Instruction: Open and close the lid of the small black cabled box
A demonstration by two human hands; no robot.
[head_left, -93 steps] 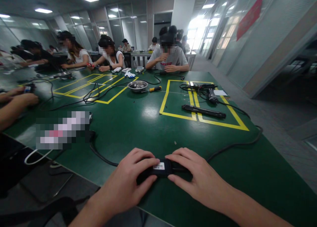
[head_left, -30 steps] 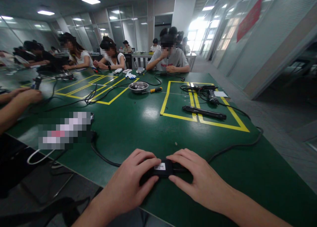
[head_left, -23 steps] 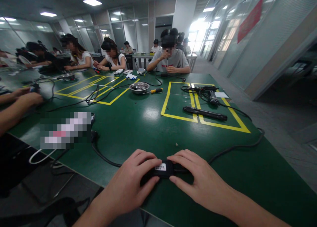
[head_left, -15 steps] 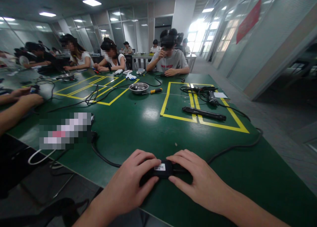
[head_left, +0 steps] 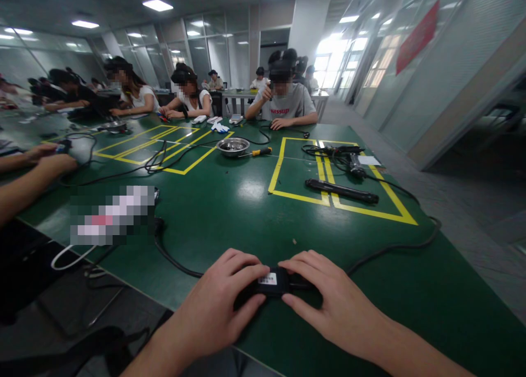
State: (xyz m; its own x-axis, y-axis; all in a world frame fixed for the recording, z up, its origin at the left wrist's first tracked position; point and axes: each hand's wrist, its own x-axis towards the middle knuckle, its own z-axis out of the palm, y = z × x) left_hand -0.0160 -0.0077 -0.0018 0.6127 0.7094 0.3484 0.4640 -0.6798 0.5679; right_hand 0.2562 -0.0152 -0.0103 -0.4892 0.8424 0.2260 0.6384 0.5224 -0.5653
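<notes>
While both hands rest on the green table (head_left: 230, 212), the left hand (head_left: 217, 306) and right hand (head_left: 332, 306) grasp a small black device (head_left: 271, 281) from either side. Beyond the device lie a black cable (head_left: 394, 246) and a steel bowl (head_left: 233, 145).

Left hand (head_left: 213, 311) and right hand (head_left: 332, 306) both rest on a small black device (head_left: 272, 283) with white label, lying near the edge of the green table (head_left: 230, 212). Black cable (head_left: 394, 246) runs from device to the right. Further off: steel bowl (head_left: 233, 145), yellow-handled screwdriver (head_left: 258, 152), long black tool (head_left: 341, 191) across yellow tape lines.
</notes>
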